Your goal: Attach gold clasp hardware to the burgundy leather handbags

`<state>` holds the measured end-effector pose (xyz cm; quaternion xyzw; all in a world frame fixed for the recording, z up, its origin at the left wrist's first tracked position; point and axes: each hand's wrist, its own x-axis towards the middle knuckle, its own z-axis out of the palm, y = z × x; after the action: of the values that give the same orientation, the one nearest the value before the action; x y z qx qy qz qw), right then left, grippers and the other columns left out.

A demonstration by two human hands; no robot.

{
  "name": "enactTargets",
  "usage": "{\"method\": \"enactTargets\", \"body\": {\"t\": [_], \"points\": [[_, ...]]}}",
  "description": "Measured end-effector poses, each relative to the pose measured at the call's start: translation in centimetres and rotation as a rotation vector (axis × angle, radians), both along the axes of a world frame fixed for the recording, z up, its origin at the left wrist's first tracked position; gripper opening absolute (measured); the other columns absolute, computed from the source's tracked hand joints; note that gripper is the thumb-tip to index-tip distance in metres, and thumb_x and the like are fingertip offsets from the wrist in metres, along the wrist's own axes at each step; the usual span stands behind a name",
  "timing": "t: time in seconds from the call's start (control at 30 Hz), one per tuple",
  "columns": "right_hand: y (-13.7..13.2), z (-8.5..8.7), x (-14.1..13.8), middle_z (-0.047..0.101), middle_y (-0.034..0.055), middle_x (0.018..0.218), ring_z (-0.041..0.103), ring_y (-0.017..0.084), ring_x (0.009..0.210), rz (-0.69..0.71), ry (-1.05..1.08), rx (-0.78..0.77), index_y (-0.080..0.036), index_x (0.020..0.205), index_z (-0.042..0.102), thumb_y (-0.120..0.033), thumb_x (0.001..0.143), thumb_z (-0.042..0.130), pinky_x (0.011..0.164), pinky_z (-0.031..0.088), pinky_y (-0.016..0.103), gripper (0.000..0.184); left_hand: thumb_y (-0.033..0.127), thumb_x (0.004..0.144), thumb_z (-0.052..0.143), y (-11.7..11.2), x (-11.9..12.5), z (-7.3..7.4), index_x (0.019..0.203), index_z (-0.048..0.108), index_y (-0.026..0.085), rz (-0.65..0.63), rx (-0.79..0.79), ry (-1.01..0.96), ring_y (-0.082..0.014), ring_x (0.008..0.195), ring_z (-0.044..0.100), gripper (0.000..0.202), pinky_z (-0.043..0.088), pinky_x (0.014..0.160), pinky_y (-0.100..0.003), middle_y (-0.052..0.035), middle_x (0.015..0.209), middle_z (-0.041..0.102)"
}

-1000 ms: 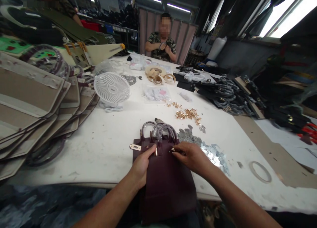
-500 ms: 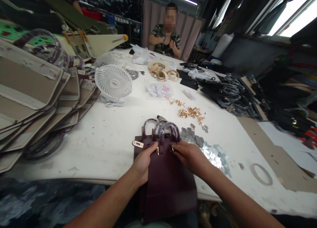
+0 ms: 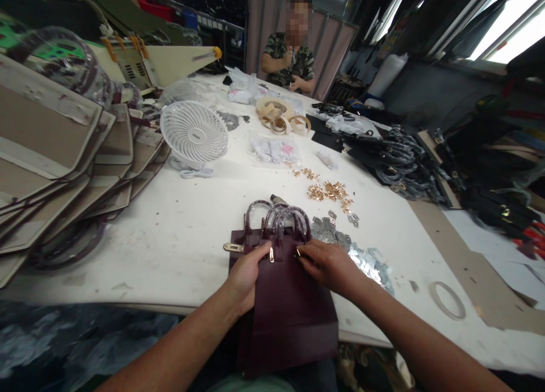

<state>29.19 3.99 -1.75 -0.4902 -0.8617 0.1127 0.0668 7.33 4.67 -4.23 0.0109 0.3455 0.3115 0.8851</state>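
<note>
Dark burgundy smooth-sided handbag (image 3: 293, 318): held at the near edge of the white flat tabletop (image 3: 187, 244), with looped plastic-wrapped handles (image 3: 279, 233) uppermost
Left hand (image 3: 244, 278): pinching the handbag's left side between thumb and fingers, just beside a slim gold-coloured metal fitting (image 3: 271, 255)
Right hand (image 3: 327, 262): pinching a small gold-coloured metal piece (image 3: 298, 253) at the handbag's upper right front
Loose gold-coloured metal bits (image 3: 330, 191): heaped beyond the handbag

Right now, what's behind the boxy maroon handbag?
A dark, unidentified object shows past the maroon handbag; grey metal plates and golden metal fittings lie farther right. What the handbag covers is hidden.
</note>
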Motion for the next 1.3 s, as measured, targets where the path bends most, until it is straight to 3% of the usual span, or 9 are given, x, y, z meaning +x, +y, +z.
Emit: {"method": "enactTargets", "body": {"t": [0.17,0.43,0.73,1.0,1.17,1.3], "points": [[1.5,0.5,0.3,0.072,0.004,0.093,0.068,0.017,0.082,0.044,0.073,-0.098,-0.023,0.104,0.072,-0.016,0.093,0.057,0.073,0.049,0.027,0.02,0.031,0.089,0.065,0.1,0.0,-0.2,0.108,0.074,0.01,0.031,0.0,0.04,-0.0312,0.083,0.078,0.03,0.064,0.08,-0.044,-0.0153,0.089,0.081],[0.5,-0.4,0.0,0.072,0.0081,0.098,0.068,0.02,0.084,0.036,-0.036,-0.019,-0.02,0.111,0.07,-0.021,0.099,0.052,0.073,0.048,0.029,0.021,0.028,0.088,0.065,0.3,0.2,-0.1,0.109,0.074,0.01,0.047,-0.004,0.049,-0.0318,0.082,0.078,0.03,0.064,0.08,-0.046,-0.0149,0.088,0.081],[-0.1,-0.1,-0.1,0.071,0.0078,0.095,0.066,0.018,0.078,0.091,-0.045,0.029,-0.022,0.115,0.069,-0.028,0.106,0.042,0.067,0.045,0.028,0.029,0.029,0.087,0.065,-0.1,0.3,0.1,0.104,0.074,0.012,0.053,0.004,-0.019,-0.0319,0.085,0.078,0.026,0.063,0.08,-0.045,-0.013,0.085,0.081],[-1.0,-0.2,-1.9,0.07,0.0042,0.087,0.065,0.018,0.071,-0.038,-0.114,0.088,-0.022,0.109,0.071,-0.026,0.104,0.047,0.062,0.039,0.03,0.025,0.022,0.086,0.068,-0.5,0.6,-0.2,0.095,0.072,0.015,0.159,0.031,0.102,-0.0279,0.081,0.078,0.012,0.063,0.082,-0.043,-0.0094,0.082,0.08],[-1.0,1.2,-2.8,0.07,0.0054,0.088,0.066,0.019,0.071,0.021,-0.203,0.064,-0.02,0.105,0.071,-0.021,0.102,0.05,0.061,0.039,0.031,0.021,0.021,0.088,0.065,-0.7,0.5,-0.2,0.1,0.071,0.015,0.169,0.053,0.062,-0.0271,0.081,0.078,0.014,0.063,0.081,-0.041,-0.0099,0.085,0.08],[-0.5,0.3,-3.0,0.072,0.0014,0.09,0.068,0.017,0.077,-0.176,0.004,0.021,-0.026,0.097,0.075,-0.027,0.098,0.062,0.066,0.044,0.027,0.012,0.022,0.088,0.067,-0.6,0.4,0.0,0.112,0.071,0.015,0.194,0.056,0.118,-0.0271,0.08,0.078,0.025,0.064,0.078,-0.041,-0.009,0.087,0.08]]}}
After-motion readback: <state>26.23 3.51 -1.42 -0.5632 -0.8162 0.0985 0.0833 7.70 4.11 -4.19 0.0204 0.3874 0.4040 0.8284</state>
